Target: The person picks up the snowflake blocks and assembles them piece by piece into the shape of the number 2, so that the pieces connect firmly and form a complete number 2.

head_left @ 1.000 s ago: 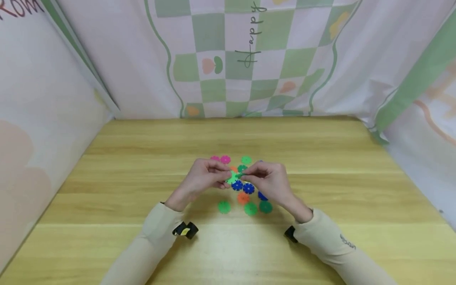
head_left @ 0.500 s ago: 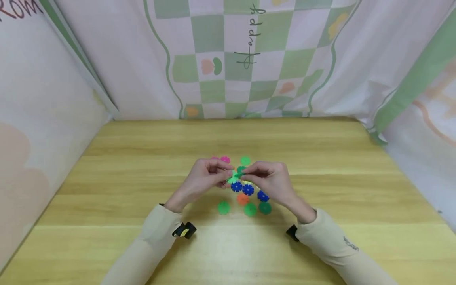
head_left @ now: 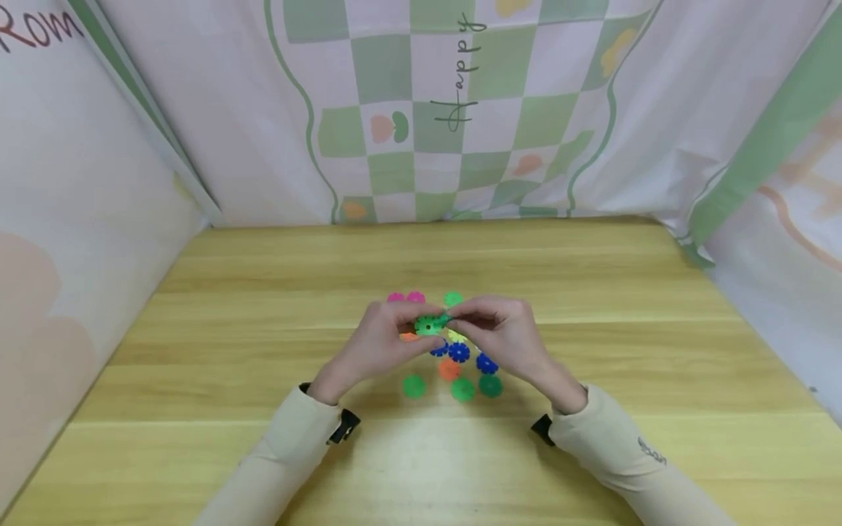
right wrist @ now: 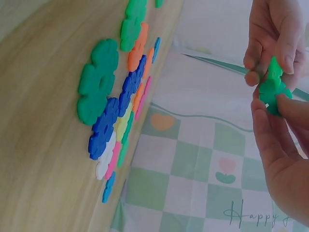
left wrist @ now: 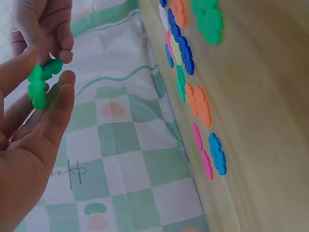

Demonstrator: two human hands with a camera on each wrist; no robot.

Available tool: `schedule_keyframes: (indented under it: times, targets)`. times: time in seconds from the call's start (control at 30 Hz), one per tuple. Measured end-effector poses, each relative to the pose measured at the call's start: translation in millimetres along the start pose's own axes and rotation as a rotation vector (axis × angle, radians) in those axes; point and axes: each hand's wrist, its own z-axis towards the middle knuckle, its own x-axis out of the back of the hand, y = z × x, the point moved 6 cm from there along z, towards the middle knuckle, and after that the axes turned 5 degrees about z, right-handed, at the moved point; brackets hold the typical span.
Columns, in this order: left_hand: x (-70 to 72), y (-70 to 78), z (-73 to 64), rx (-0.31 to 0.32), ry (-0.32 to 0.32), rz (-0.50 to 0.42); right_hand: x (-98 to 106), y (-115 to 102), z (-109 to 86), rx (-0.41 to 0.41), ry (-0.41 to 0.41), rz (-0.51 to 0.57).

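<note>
My right hand point(head_left: 503, 332) pinches a dark green notched plastic disc point(right wrist: 270, 94) between thumb and fingers. A light green notched disc point(head_left: 427, 326) is joined to it at an angle, its centre hole visible in the head view. Around the light green disc, my left hand point(head_left: 378, 340) has its thumb and fingers spread apart, the thumb below and the forefinger above. In the left wrist view, the light green disc point(left wrist: 36, 88) shows between the left fingers, and the pair is held above the table.
Loose notched discs lie on the wooden table point(head_left: 263, 351) beneath the hands. Among them are blue discs point(head_left: 459, 352), an orange disc point(head_left: 449, 369), green discs point(head_left: 463, 389) and pink discs point(head_left: 416, 298). A printed curtain point(head_left: 434, 131) hangs behind the table.
My left thumb and fingers have parted from their pinch on the light green disc, uncovering its face. The right hand keeps its pinch in nearly the same place.
</note>
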Motion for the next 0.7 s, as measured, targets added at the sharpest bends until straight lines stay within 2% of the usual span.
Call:
schedule_keyframes:
  times: [0.13, 0.27, 0.43, 0.7]
  targets:
    - [0.3, 3.8, -0.6, -0.086, -0.007, 0.071, -0.5, -1.7, -0.3, 0.006, 0.001, -0.004]
    - [0.6, 4.8, -0.5, -0.132, 0.004, 0.103, -1.2, -1.7, -1.3, 0.014, 0.011, 0.004]
    - [2.7, 4.7, -0.2, -0.155, 0.038, 0.132, -2.7, 0.2, -2.2, 0.016, 0.017, 0.004]
    - [3.4, 2.3, 0.4, -0.172, 0.04, 0.128, -4.0, 1.9, -2.2, -0.015, -0.012, 0.049]
